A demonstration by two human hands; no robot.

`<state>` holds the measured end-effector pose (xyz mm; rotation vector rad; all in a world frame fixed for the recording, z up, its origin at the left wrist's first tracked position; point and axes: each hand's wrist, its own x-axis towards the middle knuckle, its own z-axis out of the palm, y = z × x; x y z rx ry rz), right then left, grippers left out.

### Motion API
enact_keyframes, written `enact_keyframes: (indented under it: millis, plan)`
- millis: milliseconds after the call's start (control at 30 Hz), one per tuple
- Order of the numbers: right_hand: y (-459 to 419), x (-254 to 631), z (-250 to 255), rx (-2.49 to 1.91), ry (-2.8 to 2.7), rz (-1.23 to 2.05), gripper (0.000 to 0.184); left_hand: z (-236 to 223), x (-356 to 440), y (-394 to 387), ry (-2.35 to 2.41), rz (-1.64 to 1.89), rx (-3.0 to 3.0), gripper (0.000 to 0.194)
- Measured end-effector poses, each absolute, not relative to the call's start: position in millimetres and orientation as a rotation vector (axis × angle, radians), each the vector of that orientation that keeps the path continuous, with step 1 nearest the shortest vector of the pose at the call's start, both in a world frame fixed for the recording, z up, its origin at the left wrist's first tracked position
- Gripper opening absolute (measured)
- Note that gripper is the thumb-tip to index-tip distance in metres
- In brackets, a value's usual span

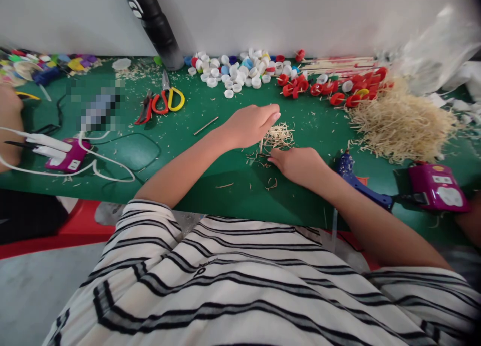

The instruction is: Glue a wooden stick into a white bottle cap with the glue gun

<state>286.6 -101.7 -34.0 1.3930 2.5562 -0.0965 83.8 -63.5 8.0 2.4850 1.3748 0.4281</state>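
Observation:
A small heap of pale wood shavings (pixel 280 135) lies on the green table between my two hands. Along its far left side is my left hand (pixel 250 125), fingers and thumb stretched out to the right. Its lower fingers are partly hidden. A short pale stick (pixel 260 146) shows just below that hand. Close to the near edge of the heap, my right hand (pixel 296 166) has its fingers curled and their tips together, pointing left among loose bits. Whether something thin is between them cannot be made out.
Bottle caps (pixel 246 70), threaded red caps (pixel 330 88) and a large shavings pile (pixel 408 123) line the back. Scissors (pixel 169 99), pliers (pixel 145 109) and a black bottle (pixel 160 32) stand left. A blue glue gun (pixel 358 180) and purple power socket (pixel 438 185) lie right.

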Motion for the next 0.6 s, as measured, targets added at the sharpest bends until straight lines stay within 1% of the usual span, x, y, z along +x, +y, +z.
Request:
enact_keyframes:
  millis: [100,233,300,400,600]
  plan:
    - [-104,288,-38,1.352,2.513,-0.036,0.052,8,78,-62,1.392,0.433,2.452,0.040]
    - [-99,288,-36,1.378,2.526,-0.120,0.055,3,73,-60,1.393,0.441,2.418,0.033]
    - [-95,286,-33,1.433,2.541,-0.140,0.054,1,72,-59,1.376,0.464,2.406,0.028]
    - [-91,282,-29,1.542,2.585,-0.087,0.054,2,74,-60,1.330,0.473,2.410,0.023]
    - [-91,280,-30,1.600,2.680,0.008,0.055,7,79,-65,1.317,0.434,2.394,0.028]
